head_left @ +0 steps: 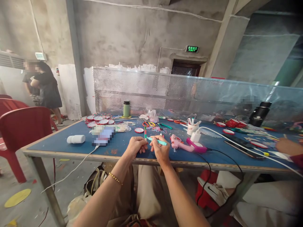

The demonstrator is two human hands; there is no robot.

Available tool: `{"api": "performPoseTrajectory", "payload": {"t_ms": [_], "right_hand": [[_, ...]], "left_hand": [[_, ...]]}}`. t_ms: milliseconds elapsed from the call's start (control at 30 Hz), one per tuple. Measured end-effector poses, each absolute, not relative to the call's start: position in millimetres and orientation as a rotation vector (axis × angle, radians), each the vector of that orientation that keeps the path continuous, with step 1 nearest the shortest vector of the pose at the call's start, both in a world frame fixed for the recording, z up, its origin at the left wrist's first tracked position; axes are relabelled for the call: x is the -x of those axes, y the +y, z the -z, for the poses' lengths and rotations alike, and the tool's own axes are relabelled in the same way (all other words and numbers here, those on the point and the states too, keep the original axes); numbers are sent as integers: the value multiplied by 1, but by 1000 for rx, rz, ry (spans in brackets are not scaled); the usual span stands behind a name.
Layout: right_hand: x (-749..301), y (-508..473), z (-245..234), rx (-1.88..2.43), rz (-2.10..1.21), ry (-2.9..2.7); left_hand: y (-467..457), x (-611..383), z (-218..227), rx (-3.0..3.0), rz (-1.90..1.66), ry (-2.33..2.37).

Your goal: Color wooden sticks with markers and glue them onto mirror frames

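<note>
My left hand (pixel 137 145) is closed on a thin upright strip (pixel 145 132) coloured green and red, pinched near its lower end. In my right hand (pixel 161 148) is a turquoise marker pen (pixel 157 141), its tip pointing left at the strip. Whether the tip touches the strip I cannot tell. Both hands are just above the table's front edge. Right of them lies a pink glue gun (pixel 180 144) beside a magenta block (pixel 196 145). Behind them lies a round white piece with a red rim (pixel 139 130).
On the blue table (pixel 123 154) are a white bottle (pixel 76 139), a phone (pixel 104 136) with a cable, a green flask (pixel 126 108), green-handled pliers (pixel 164 126) and a cup of pens (pixel 193 127). Another person's hand (pixel 285 146) works at right. A red chair (pixel 28 132) stands left.
</note>
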State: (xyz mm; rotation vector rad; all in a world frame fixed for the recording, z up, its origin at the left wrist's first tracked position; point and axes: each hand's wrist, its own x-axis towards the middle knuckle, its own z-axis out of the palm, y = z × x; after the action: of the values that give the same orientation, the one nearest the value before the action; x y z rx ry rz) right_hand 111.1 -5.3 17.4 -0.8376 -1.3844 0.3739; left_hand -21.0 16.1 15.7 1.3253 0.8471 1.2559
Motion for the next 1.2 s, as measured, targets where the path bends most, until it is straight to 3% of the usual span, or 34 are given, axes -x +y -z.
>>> {"api": "performPoseTrajectory", "payload": {"t_ms": [1200], "right_hand": [[-113, 2, -11, 869, -155, -1594]], "left_hand": [[17, 18, -11, -1388, -1285, 885]]}}
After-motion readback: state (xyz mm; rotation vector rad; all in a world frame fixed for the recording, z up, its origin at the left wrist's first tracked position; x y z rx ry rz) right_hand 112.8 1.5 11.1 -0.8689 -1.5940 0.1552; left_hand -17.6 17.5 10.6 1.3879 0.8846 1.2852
